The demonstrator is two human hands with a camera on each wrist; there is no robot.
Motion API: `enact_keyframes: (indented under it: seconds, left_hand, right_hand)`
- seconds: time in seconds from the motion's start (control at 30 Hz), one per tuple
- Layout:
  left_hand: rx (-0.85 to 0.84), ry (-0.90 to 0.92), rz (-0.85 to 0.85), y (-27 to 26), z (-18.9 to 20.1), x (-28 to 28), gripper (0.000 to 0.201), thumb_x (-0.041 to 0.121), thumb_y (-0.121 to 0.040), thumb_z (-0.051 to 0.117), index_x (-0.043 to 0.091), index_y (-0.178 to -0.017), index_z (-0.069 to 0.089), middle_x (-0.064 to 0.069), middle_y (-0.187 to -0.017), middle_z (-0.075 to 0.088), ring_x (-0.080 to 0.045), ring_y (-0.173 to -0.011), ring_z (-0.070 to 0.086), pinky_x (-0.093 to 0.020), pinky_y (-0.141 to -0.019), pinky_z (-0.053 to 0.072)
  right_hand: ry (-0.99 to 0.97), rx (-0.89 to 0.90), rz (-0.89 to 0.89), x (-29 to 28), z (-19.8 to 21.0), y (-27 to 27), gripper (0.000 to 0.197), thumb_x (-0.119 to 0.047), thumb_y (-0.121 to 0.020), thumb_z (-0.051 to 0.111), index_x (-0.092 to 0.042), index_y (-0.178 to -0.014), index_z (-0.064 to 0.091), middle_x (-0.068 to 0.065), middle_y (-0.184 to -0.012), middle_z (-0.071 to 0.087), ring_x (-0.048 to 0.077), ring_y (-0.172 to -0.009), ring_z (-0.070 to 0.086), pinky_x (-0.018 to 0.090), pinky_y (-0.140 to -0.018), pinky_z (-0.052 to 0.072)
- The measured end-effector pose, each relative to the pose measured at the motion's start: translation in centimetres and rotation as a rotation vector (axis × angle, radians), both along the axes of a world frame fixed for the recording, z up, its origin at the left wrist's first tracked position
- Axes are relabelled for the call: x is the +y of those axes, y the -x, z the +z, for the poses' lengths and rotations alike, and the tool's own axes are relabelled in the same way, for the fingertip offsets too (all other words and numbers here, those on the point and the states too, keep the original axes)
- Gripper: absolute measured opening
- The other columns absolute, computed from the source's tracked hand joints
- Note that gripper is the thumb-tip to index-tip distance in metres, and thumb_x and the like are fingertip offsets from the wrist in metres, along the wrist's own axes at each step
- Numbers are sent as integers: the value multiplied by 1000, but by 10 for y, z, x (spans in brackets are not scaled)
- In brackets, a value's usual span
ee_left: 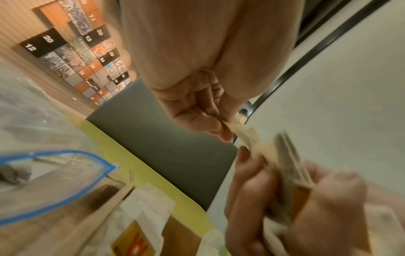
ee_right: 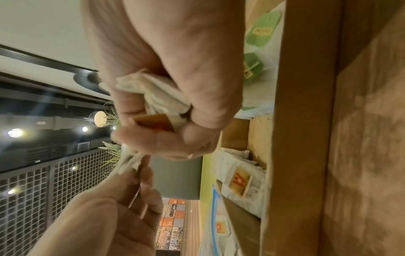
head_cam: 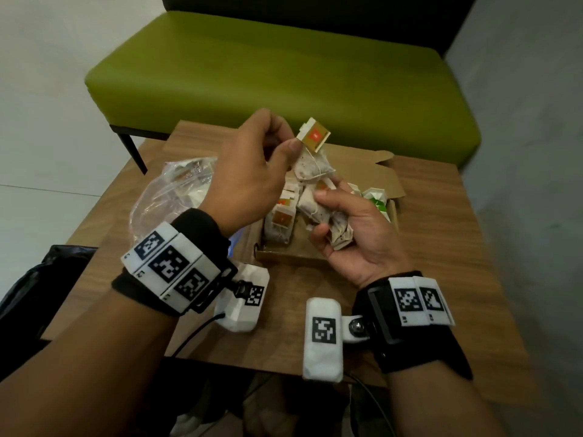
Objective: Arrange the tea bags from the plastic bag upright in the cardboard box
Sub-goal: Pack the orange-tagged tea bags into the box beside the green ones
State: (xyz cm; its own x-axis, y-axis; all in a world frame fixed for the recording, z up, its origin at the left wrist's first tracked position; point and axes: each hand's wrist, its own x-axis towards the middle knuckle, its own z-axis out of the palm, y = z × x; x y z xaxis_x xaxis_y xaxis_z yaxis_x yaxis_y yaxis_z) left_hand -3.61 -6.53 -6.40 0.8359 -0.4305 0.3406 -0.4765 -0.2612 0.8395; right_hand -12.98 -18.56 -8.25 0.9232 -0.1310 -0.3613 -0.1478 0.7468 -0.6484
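My left hand (head_cam: 288,143) is raised over the cardboard box (head_cam: 284,258) and pinches the top of one tea bag (head_cam: 310,167), just below its gold and orange tag (head_cam: 314,135). That bag hangs down to a bundle of tea bags (head_cam: 340,234) gripped in my right hand (head_cam: 325,216), palm up above the box. The right wrist view shows that bundle (ee_right: 153,97) crumpled in the curled fingers. Several tea bags (head_cam: 280,219) stand upright at the box's left end, and green-tagged ones (head_cam: 375,200) at its right. The clear plastic bag (head_cam: 170,190) lies left of the box.
The box sits on a small wooden table (head_cam: 441,247) with its flap (head_cam: 388,181) open toward a green bench (head_cam: 284,74). The plastic bag's blue zip edge (ee_left: 54,173) lies against the box's left side. A black bag (head_cam: 41,279) sits by the table's left edge.
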Motion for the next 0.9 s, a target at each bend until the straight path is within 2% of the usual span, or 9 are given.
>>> enact_keyframes:
  seconds: [0.13, 0.3, 0.37, 0.43, 0.5, 0.57, 0.7, 0.83, 0.9]
  left_hand:
    - [-41, 16, 16, -4, 11, 8, 8, 17, -95, 65, 19, -95, 57, 4, -82, 69, -10, -74, 66, -20, -60, 52]
    - [-243, -215, -45, -2, 8, 14, 25, 17, -93, 67, 14, -117, 63, 18, -93, 67, 24, -76, 56, 0, -71, 42]
    - [-213, -199, -61, -2, -1, 12, 26, 18, -92, 67, 15, -118, 62, 19, -90, 67, 17, -78, 62, -10, -74, 51]
    - [-138, -145, -59, -2, -7, 9, 25, 20, -91, 69, 19, -115, 62, 18, -86, 69, 7, -81, 67, -18, -75, 54]
    - [-99, -100, -44, -2, -9, 7, 24, 23, -90, 71, 23, -112, 62, 18, -84, 70, 4, -79, 68, -13, -70, 50]
    - [-35, -29, -43, -2, -6, 5, 26, 23, -89, 72, 24, -112, 61, 16, -81, 72, 1, -77, 68, -12, -67, 47]
    - [106, 65, -70, -3, -3, 5, 34, 17, -89, 73, 17, -119, 59, 9, -77, 74, -2, -75, 70, -13, -69, 48]
    - [144, 46, -61, -6, -4, 9, 33, 15, -90, 71, 18, -122, 60, 5, -77, 74, -2, -74, 70, -14, -68, 50]
    - [39, -65, -7, -6, -4, 9, 33, 20, -91, 70, 22, -122, 60, 12, -78, 72, 4, -73, 67, -8, -66, 46]
  right_hand:
    - [42, 88, -114, -7, 1, 0, 14, -2, -93, 56, -16, -90, 60, 2, -80, 66, 14, -76, 61, 16, -42, 47]
    - [195, 77, -252, -8, -1, -4, 27, -6, -89, 68, -17, -109, 53, 0, -77, 63, 10, -69, 62, 16, -41, 43]
    - [309, 63, -276, -6, -1, -4, 29, -15, -88, 74, -19, -108, 55, -5, -74, 62, 7, -64, 58, 16, -39, 39]
    - [448, 29, -303, -4, -2, -6, 20, -19, -88, 77, -21, -93, 57, -3, -73, 61, 8, -60, 53, 18, -38, 35]
    - [590, 16, -315, 0, -2, -7, 19, -20, -87, 78, -21, -85, 59, 7, -84, 63, 13, -63, 51, 21, -38, 35]
    - [686, 23, -317, 3, -2, -7, 12, -24, -87, 79, -22, -88, 66, 9, -91, 68, 19, -67, 54, 22, -40, 36]
    - [761, 15, -355, 4, -3, -8, 7, -27, -89, 77, -26, -85, 72, 5, -79, 67, 24, -67, 53, 26, -46, 38]
    - [876, 7, -445, 5, -5, -9, 8, -31, -86, 79, -33, -78, 76, -10, -81, 73, 18, -82, 63, 39, -73, 47]
    - [856, 5, -462, 4, -4, -9, 9, -26, -87, 78, -29, -78, 75, -12, -80, 73, 20, -79, 62, 37, -67, 47]
